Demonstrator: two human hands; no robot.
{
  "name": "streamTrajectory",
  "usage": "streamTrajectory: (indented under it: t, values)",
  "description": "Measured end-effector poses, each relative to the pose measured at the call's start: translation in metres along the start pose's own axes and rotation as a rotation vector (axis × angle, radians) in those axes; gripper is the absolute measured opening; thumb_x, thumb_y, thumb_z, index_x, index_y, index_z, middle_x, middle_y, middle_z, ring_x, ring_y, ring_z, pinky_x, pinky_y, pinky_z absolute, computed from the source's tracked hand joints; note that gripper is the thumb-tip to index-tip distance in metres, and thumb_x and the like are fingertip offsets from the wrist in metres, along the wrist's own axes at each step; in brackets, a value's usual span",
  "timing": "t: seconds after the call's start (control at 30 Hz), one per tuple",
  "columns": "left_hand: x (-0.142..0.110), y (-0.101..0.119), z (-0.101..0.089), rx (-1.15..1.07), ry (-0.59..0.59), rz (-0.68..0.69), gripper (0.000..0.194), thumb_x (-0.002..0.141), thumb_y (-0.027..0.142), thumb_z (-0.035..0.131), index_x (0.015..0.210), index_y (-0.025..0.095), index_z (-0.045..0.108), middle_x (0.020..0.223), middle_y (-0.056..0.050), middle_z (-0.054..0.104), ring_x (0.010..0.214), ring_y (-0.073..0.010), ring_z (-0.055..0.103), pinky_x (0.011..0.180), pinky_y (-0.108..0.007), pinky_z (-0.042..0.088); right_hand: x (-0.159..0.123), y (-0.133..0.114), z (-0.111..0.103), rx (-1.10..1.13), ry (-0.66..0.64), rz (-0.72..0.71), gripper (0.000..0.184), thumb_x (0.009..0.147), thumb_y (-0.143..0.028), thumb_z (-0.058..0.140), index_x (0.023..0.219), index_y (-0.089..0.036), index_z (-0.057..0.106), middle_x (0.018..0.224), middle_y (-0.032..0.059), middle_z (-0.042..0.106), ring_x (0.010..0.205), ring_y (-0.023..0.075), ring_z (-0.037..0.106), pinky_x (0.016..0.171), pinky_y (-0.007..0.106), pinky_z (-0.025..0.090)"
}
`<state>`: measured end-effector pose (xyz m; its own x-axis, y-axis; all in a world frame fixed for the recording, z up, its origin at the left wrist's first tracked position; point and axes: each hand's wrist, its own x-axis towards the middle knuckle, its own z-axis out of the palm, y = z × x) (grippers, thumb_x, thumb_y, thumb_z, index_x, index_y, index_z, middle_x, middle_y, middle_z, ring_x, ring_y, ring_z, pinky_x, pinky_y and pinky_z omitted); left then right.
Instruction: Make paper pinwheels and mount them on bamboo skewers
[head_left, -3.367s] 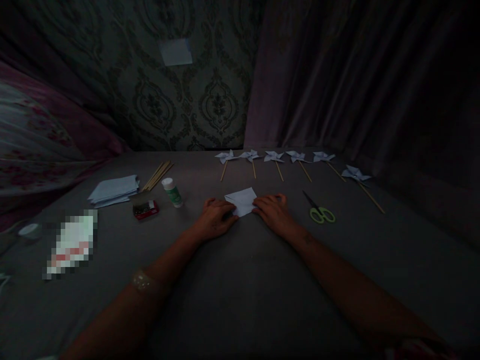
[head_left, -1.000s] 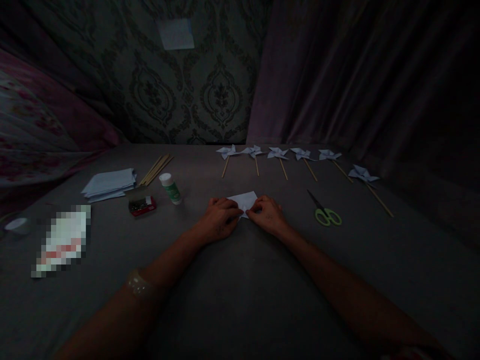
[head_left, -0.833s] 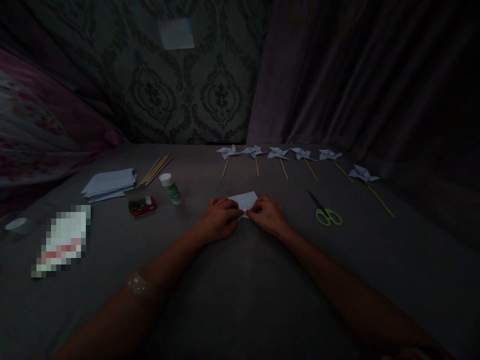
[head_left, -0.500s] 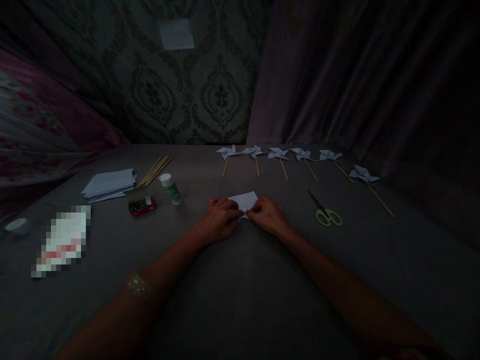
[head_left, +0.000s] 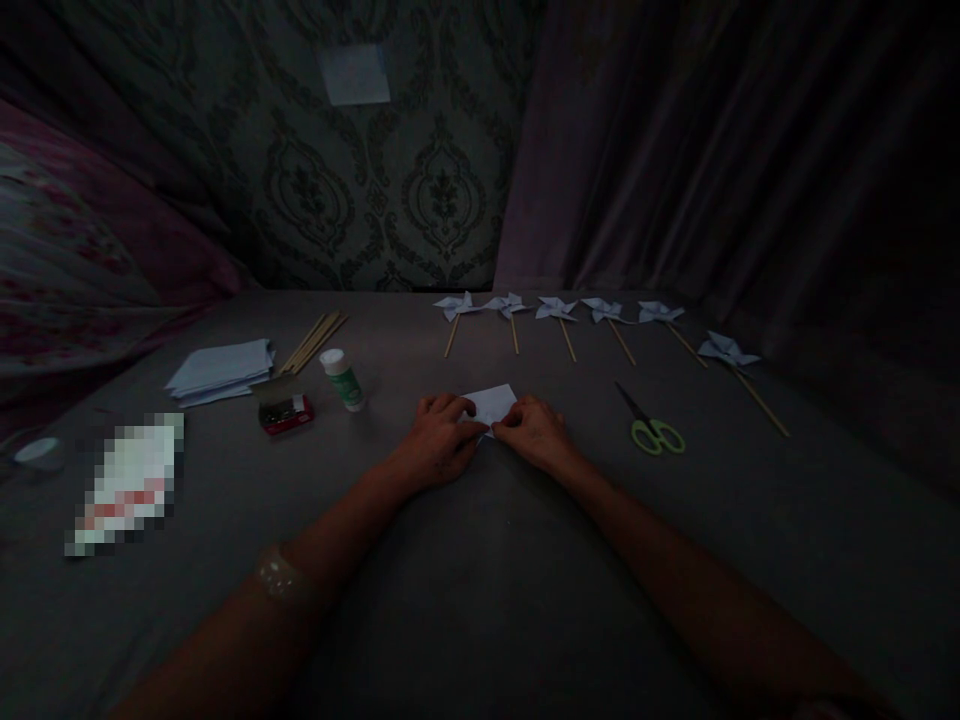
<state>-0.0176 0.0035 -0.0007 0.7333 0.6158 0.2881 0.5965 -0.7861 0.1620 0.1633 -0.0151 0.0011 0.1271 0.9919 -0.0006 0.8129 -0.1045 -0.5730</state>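
Note:
A small piece of white paper (head_left: 493,401) lies on the grey cloth in front of me. My left hand (head_left: 442,440) grips its left side, fingers curled over it and thumb stretched toward the near edge. At the right edge, my right hand (head_left: 534,430) pinches the paper between thumb and fingers. The two thumbs come close together over its near part, where the sheet looks folded or cut. My fingers hide the exact shape there.
Several paper pinwheels (head_left: 556,307) on sticks line the back and right. Scissors (head_left: 657,436) with green handles lie right of my hands. To the left are a glue bottle (head_left: 342,380), a red box (head_left: 286,413) of small metal pieces, wooden sticks (head_left: 313,343) and stacked paper (head_left: 221,372).
Both hands keep hold of the paper in nearly the same place. The fingers of my left hand have shifted slightly on it.

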Motion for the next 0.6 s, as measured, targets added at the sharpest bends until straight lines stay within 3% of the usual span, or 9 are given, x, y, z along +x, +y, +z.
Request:
streamTrajectory:
  t: [0.3,0.47,0.6]
  values:
    - [0.000,0.003,-0.002,0.073,-0.015,-0.003,0.031,0.086,0.024,0.051,0.111,0.028,0.069,0.105,-0.009,0.061,0.102,-0.0272,0.049,0.089,-0.048,0.032,-0.005,0.009,0.011,-0.016,0.141,-0.093,0.014,0.076,-0.032,0.063,0.070,-0.019,0.067,0.093,0.0071,0.065,0.095,0.0235,0.059,0.083,0.039,0.039]
    - [-0.001,0.004,-0.002,0.085,-0.011,0.004,0.032,0.086,0.024,0.051,0.111,0.027,0.069,0.104,-0.009,0.061,0.102,-0.0268,0.048,0.090,-0.049,0.031,-0.014,0.016,0.013,0.006,0.279,-0.275,0.019,0.080,-0.018,0.053,0.090,-0.020,0.068,0.096,0.0071,0.063,0.093,0.0202,0.057,0.085,0.036,0.038]
    - [-0.002,0.005,-0.003,0.095,-0.031,-0.004,0.033,0.087,0.024,0.049,0.114,0.027,0.068,0.103,-0.009,0.061,0.101,-0.0271,0.049,0.090,-0.048,0.031,-0.022,0.015,0.009,-0.101,0.259,-0.429,0.030,0.079,-0.011,0.050,0.098,-0.021,0.071,0.097,0.0076,0.063,0.098,0.0219,0.055,0.087,0.038,0.034]
